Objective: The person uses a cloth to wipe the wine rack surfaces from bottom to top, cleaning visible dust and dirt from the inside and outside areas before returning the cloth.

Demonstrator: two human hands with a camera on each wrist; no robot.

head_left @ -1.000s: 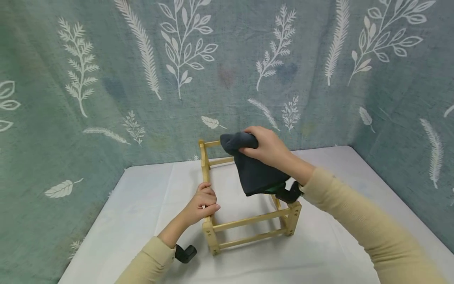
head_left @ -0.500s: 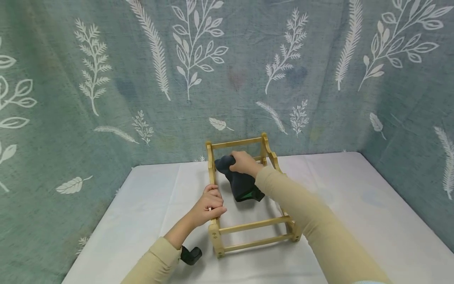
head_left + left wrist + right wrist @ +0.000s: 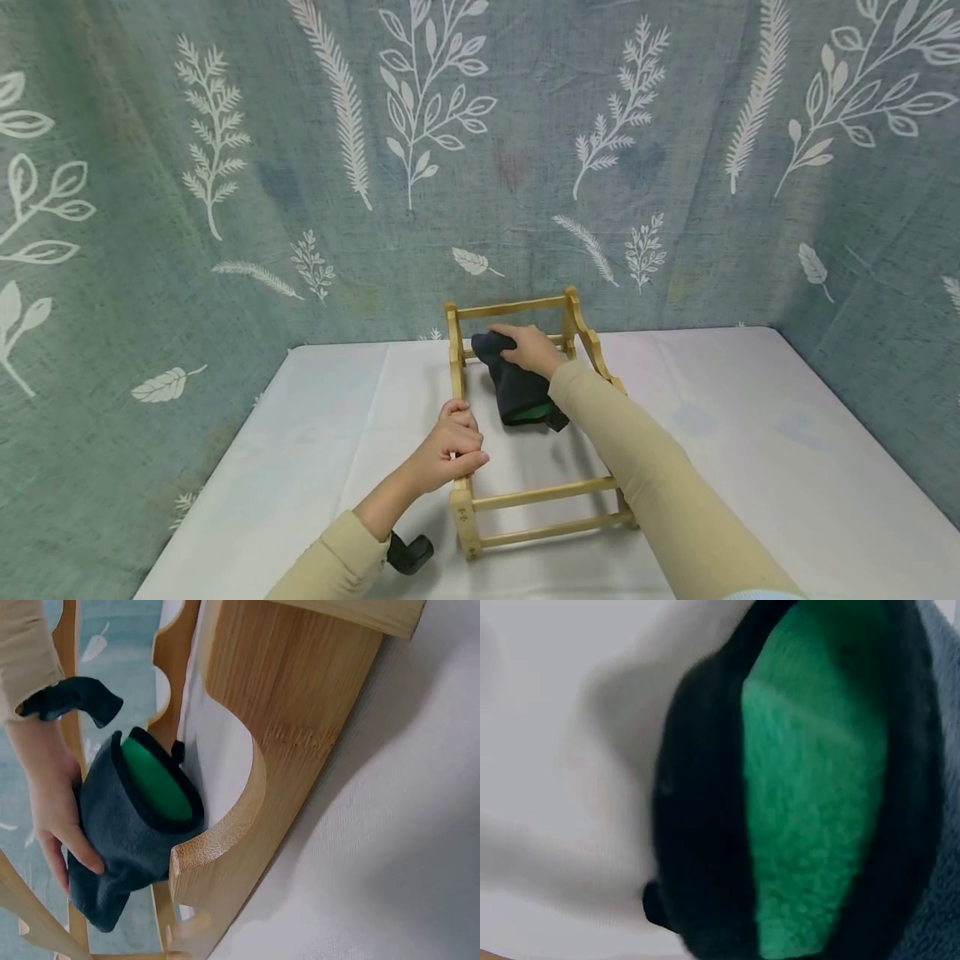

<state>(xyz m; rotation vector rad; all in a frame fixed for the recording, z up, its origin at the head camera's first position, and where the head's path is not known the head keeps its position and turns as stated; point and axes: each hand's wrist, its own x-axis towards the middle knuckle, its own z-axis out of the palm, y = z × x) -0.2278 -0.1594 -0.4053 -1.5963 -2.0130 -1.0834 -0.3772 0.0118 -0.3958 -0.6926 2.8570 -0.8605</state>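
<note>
Head view shows me the left hand (image 3: 448, 450) gripping the wooden rack (image 3: 543, 493), the right hand (image 3: 532, 350) pinching a green-lined dark pouch (image 3: 517, 392).

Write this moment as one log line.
Left hand: grips wooden rack | Right hand: holds dark cloth item | Item: between rack's sides | Green lining: visible

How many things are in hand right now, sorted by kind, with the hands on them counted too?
Wooden rack, its side rail gripped: 1
Green-lined dark cloth pouch, pinched: 1
Left hand on the rack and right hand on the pouch: 2
Total: 4
</note>
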